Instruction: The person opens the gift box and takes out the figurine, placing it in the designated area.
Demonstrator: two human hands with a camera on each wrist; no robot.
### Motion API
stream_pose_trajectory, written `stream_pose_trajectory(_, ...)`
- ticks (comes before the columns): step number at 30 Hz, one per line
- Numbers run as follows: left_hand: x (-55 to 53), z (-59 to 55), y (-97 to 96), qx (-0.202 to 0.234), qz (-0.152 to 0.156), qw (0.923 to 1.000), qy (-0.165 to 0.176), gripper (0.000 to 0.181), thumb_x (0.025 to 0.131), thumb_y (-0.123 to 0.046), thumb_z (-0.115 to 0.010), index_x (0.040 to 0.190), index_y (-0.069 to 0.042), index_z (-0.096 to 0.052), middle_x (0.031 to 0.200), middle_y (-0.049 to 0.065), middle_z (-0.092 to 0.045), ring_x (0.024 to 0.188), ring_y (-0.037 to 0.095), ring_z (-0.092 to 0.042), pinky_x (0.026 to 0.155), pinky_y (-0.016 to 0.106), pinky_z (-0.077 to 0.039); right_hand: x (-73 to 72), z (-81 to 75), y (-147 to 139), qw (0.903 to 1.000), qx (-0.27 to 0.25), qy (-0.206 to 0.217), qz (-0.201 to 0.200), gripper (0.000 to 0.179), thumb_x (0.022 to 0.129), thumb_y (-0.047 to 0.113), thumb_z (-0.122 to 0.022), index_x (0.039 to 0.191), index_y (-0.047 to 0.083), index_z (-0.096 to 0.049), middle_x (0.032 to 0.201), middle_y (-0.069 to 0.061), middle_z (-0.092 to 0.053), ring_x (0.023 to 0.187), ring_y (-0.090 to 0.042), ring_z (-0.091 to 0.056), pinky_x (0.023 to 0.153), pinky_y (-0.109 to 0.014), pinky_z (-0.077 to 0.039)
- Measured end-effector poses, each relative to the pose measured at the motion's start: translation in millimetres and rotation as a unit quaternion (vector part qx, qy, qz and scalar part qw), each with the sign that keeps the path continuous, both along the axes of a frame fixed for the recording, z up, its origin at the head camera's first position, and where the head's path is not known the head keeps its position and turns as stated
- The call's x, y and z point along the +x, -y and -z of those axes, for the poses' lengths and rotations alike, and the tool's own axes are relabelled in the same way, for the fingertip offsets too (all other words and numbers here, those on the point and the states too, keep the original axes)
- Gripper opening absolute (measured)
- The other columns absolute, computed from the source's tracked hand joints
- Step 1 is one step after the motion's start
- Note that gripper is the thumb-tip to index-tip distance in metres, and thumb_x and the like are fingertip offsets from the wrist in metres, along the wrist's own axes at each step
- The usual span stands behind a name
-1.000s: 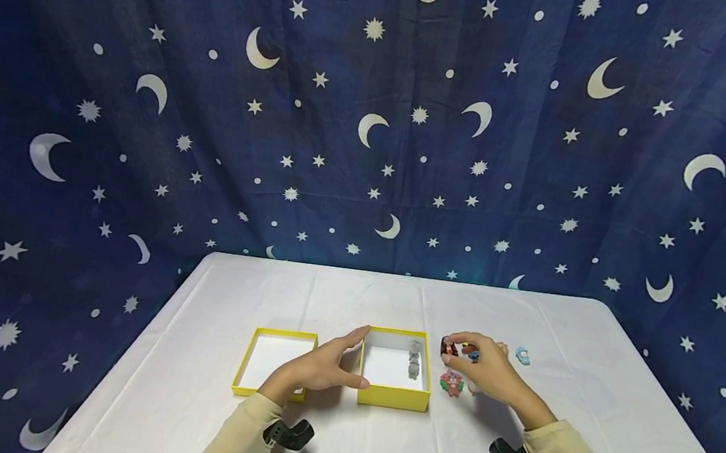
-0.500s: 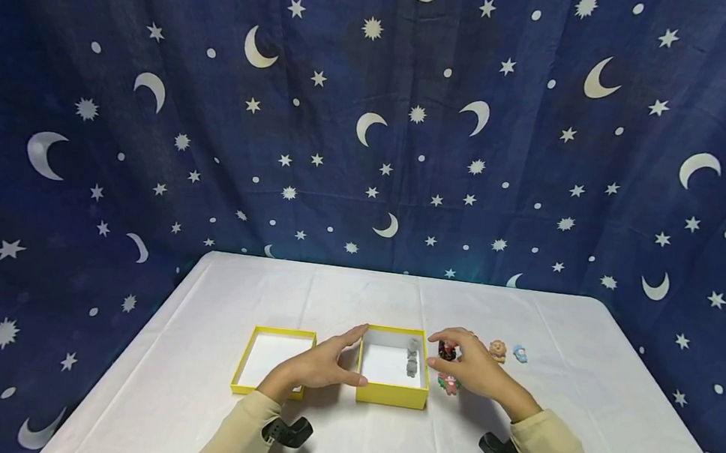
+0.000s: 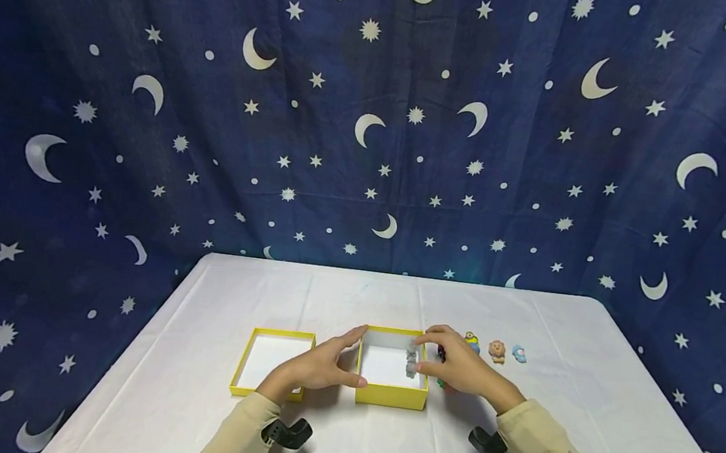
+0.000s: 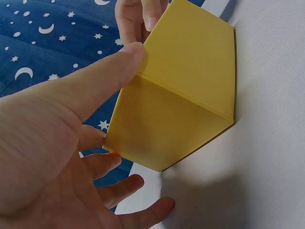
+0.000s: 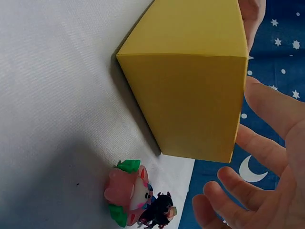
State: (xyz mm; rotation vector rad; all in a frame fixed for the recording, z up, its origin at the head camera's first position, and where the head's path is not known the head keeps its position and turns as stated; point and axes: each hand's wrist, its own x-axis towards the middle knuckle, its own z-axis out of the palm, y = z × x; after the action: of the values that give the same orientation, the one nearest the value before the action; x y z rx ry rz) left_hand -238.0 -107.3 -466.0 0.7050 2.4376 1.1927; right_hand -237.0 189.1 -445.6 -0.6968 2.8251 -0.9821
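A yellow box (image 3: 391,396) with a white inside stands mid-table. My left hand (image 3: 318,366) holds its left side, thumb at the near corner and fingers at the far corner. Inside, against the right, lie small grey figurines (image 3: 411,361). My right hand (image 3: 464,366) reaches over the right wall, thumb and index apart. Its fingertips come close to the grey figurines; contact cannot be told, and in the right wrist view the wall hides them. Below that hand, a pink figurine with green parts (image 5: 126,191) and a black-haired figurine (image 5: 157,212) lie beside the box.
A shallow yellow lid (image 3: 264,394), white inside, lies left of the box. Right of the right hand are a yellow-and-blue figurine (image 3: 473,342), a brown lion figurine (image 3: 496,351) and a light blue figurine (image 3: 519,354). A starry curtain (image 3: 368,182) hangs behind the white table (image 3: 355,293).
My right hand has moved left from above the figurines on the table to the box's right wall, uncovering the yellow-and-blue and lion figurines. The left hand keeps its place on the box.
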Motion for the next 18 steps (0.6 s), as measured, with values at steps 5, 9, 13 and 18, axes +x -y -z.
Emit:
stream_pose_trajectory(5,0.1,-0.3,-0.1,-0.002,0.000,1.0000,0.003,0.100,0.086,-0.036,-0.081,0.163,-0.015,-0.020,0.170,0.006,-0.022,0.158,0.029,-0.019,0.128,0.054,-0.019,-3.5,-2.2,4.6,0.9997,0.012,0.017,-0.008,0.043,0.089,0.029,-0.079,0.125,0.007,-0.070,0.144,-0.027,-0.051,0.134,-0.047,-0.048,0.109,-0.066,-0.041)
stream_pose_trajectory(9,0.2,-1.2,-0.4,-0.001,-0.001,1.0000,0.003,0.100,0.087,-0.035,-0.081,0.163,-0.014,-0.020,0.170,0.007,-0.022,0.158,0.030,-0.020,0.128,0.054,-0.019,-4.2,-6.0,7.4,0.9991,0.021,0.033,-0.014,0.042,0.088,0.028,-0.080,0.123,0.006,-0.071,0.146,-0.031,-0.047,0.136,-0.051,-0.043,0.111,-0.069,-0.037)
stream_pose_trajectory(13,0.0,-1.2,-0.4,0.001,-0.003,1.0000,0.006,0.101,0.086,-0.036,-0.081,0.163,-0.014,-0.020,0.170,0.008,-0.023,0.158,0.031,-0.020,0.128,0.055,-0.020,-3.9,-9.7,9.6,0.9984,0.031,0.043,-0.019,0.039,0.087,0.026,-0.080,0.119,0.006,-0.073,0.148,-0.034,-0.044,0.136,-0.055,-0.040,0.111,-0.071,-0.034)
stream_pose_trajectory(18,-0.5,-1.9,-0.8,0.001,-0.003,1.0000,0.005,0.102,0.086,-0.035,-0.082,0.163,-0.013,-0.020,0.169,0.009,-0.024,0.157,0.031,-0.022,0.127,0.056,-0.021,-4.7,-11.9,11.9,0.9973,0.051,0.049,-0.018,0.032,0.088,0.027,-0.080,0.114,0.008,-0.075,0.150,-0.035,-0.042,0.137,-0.056,-0.038,0.110,-0.072,-0.034)
